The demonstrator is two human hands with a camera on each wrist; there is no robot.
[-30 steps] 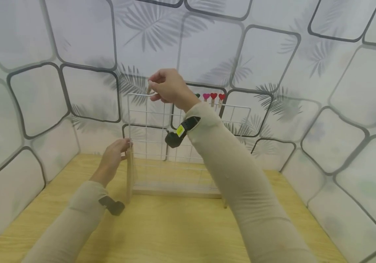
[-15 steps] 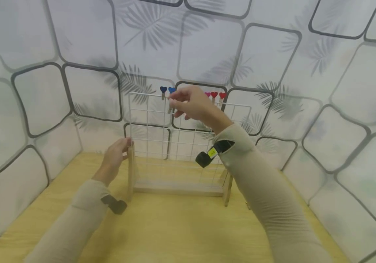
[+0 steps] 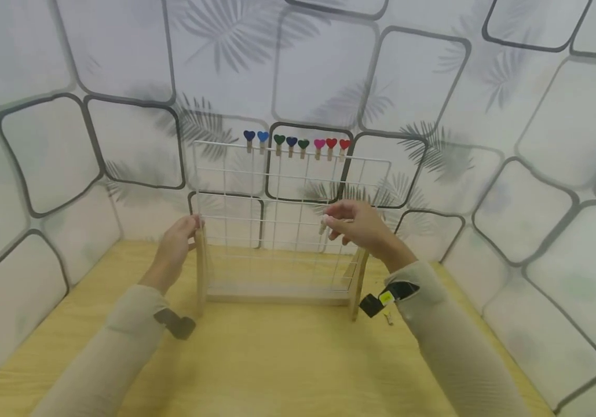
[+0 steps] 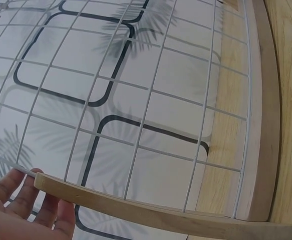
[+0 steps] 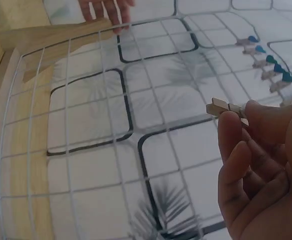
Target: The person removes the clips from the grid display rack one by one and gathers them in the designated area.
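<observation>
A small wooden clothespin (image 5: 221,107) is in the right hand (image 3: 362,227), which I see pinching it between thumb and index finger. Taking the rack's middle as the centre of a clock in my head view, the clothespin sits close in at 3 o'clock, in front of the wire grid; I cannot tell whether it touches the wires. In the right wrist view its bare wooden end points to 9 o'clock, and fingers hide part of the other end.

The rack (image 3: 277,299) is a white wire grid standing upright in a pale wooden frame. At 9 o'clock I have the left hand (image 3: 175,237) holding the top of the left wooden upright (image 3: 201,278).

Along the top wire, from 11 to 1 o'clock, I count eight heart-topped clips (image 3: 291,142): dark blue, bright blue, green, dark blue, green, pink, red, red.

Between 4 and 5 o'clock, a small light object (image 3: 388,318) lies on the yellow wood-grain surface (image 3: 256,359); it looks like another clothespin. Both arms wear beige sleeves (image 3: 459,341) with black wrist cameras (image 3: 370,305). Behind everything, at 12 o'clock, hangs a pale backdrop (image 3: 324,69) printed with rounded outlines and grey fronds.
</observation>
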